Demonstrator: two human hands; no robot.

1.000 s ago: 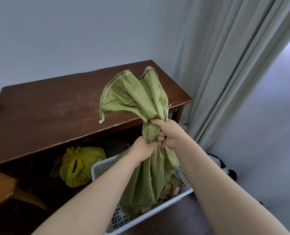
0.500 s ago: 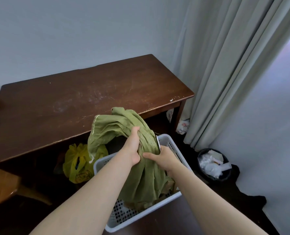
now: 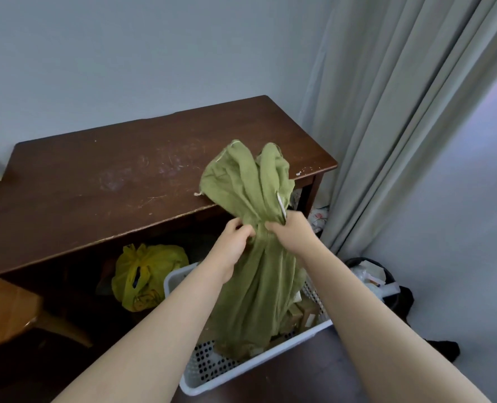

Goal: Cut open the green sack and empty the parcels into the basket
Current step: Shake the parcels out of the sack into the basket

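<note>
Hands: left hand (image 3: 235,239) and right hand (image 3: 290,231) both clench the sack's (image 3: 253,286) gathered neck; the right also holds a thin blade (image 3: 281,209).
Sack: hangs at 6 o'clock from them, lower end inside the basket (image 3: 180,276).
Parcels (image 3: 302,312): some at 4 o'clock in the basket.
Tip: I'd shake straight up, blade pointing away.

The left forearm (image 3: 165,321) and right forearm (image 3: 372,309) are bare as far up as shows; the left hand (image 3: 235,242) and right hand (image 3: 292,232) are bare too.
</note>
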